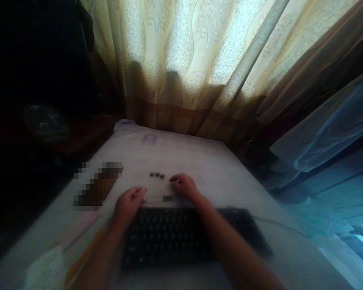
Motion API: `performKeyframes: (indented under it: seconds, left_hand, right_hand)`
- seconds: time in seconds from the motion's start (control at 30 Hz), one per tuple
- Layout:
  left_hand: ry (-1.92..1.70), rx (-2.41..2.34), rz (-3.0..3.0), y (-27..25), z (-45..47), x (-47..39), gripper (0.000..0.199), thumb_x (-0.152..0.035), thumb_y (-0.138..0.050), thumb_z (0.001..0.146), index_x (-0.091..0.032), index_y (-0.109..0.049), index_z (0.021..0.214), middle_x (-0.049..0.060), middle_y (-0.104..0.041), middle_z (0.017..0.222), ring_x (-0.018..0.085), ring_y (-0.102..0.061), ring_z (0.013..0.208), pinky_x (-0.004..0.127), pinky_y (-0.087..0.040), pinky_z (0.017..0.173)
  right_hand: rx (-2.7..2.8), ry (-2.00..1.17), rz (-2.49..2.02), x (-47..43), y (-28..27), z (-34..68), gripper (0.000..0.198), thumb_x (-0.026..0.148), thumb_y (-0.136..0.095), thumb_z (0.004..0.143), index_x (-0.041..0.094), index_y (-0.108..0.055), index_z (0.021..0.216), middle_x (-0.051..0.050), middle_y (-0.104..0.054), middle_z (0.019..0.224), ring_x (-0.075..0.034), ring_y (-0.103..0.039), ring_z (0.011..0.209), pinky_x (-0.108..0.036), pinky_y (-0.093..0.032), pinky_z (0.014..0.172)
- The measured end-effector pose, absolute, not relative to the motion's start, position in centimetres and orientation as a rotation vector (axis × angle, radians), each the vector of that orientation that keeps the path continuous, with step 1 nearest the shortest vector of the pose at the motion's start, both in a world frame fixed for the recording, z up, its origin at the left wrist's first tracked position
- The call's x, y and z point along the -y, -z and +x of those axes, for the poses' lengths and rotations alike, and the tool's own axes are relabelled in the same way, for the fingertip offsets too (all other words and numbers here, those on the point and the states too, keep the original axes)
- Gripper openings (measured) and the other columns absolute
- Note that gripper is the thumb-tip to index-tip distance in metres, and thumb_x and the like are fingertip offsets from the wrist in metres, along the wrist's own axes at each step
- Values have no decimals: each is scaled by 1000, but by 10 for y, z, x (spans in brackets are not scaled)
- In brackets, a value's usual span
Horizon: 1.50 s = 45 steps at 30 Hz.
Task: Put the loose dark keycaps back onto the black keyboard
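- Black computer keyboard lies flat on the pale-covered table, its length running crosswise in front of the person; a thin cable trails from beyond its right end, and the right forearm passes over it.
- Right hand is just beyond the keyboard's far edge, right of its middle; thumb and fingers are curled toward each other, but whether anything is pinched between them I cannot tell.
- Left hand is at the keyboard's far left corner, fingers bent inward, tips meeting the ends of two thin wires; how firmly they grasp these cannot be told.
- Brown object, pixelated beyond naming, lies left of the keyboard and farther off.
- Pink flat strip lies left of the keyboard, near a pale crumpled piece.
- Orange stick lies left of the keyboard, partly behind the left forearm.
- Wire tool, its dark block pointing right, lies just beyond the keyboard's far edge.
- Three small dark keycaps sit in a row beyond the keyboard, near the right fingertips.
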<state>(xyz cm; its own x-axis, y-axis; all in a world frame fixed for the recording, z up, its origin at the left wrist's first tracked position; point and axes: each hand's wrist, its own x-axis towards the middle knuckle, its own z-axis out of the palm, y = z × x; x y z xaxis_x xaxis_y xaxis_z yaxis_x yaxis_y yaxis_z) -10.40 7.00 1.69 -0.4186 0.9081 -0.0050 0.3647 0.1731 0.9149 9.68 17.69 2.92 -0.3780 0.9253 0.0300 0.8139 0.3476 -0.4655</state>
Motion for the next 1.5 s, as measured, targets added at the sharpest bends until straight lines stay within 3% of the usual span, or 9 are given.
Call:
performKeyframes:
  seconds: [0.2,0.33,0.5,0.63,0.77,1.0,1.5]
  left_hand:
    - [-1213,-1851,1225,-11,-105,-70,50,-62,-50,71,-19,-69,89,3,-72,64,23,-70,69,31,-50,70]
    - [-1172,-1794,1290,-8,-108,-69,52,-62,-51,73,-19,-69,95,4,-73,69,22,-70,71,32,-52,72]
    - [-1062,-1635,1486,-11,-110,-66,49,-53,-63,67,-22,-71,103,7,-74,102,24,-69,94,35,-53,84]
    - [-987,-1591,1622,-14,-104,-64,49,-49,-68,63,-25,-71,106,7,-69,121,27,-61,114,40,-45,101]
    - [-922,-1619,1702,-13,-97,-65,49,-48,-68,64,-24,-72,107,8,-68,123,29,-57,120,43,-37,109]
    - [-869,-1670,1776,-7,-94,-67,46,-48,-65,69,-25,-71,108,8,-68,123,28,-57,120,42,-38,108]
    - [-771,-1690,1835,-5,-94,-69,46,-41,-65,70,-24,-70,112,8,-68,123,29,-56,120,43,-39,107]
  right_hand:
    - [2307,-773,-1263,-115,-41,97,20,14,-64,80,22,-75,95,-2,-72,91,-14,-64,79,-26,-49,77]
    - [2353,-699,-1237,-91,-38,97,19,14,-66,79,22,-75,93,-3,-71,92,-16,-63,84,-27,-47,81]
    - [2428,-627,-1214,-88,-35,95,17,16,-66,80,21,-76,93,-4,-71,95,-17,-62,90,-28,-44,85]
    - [2502,-582,-1215,-89,-39,95,18,17,-65,81,22,-77,94,-5,-71,96,-17,-61,90,-27,-44,83]
    - [2602,-521,-1220,-89,-47,92,20,19,-61,83,24,-77,93,-5,-71,94,-18,-61,89,-28,-43,81]
    - [2722,-419,-1302,-90,-55,86,23,20,-57,85,23,-78,94,-7,-71,93,-21,-62,86,-30,-43,78]
    - [2540,-640,-1334,-92,-39,92,18,23,-66,84,29,-78,96,-3,-72,97,-17,-64,89,-27,-45,80]
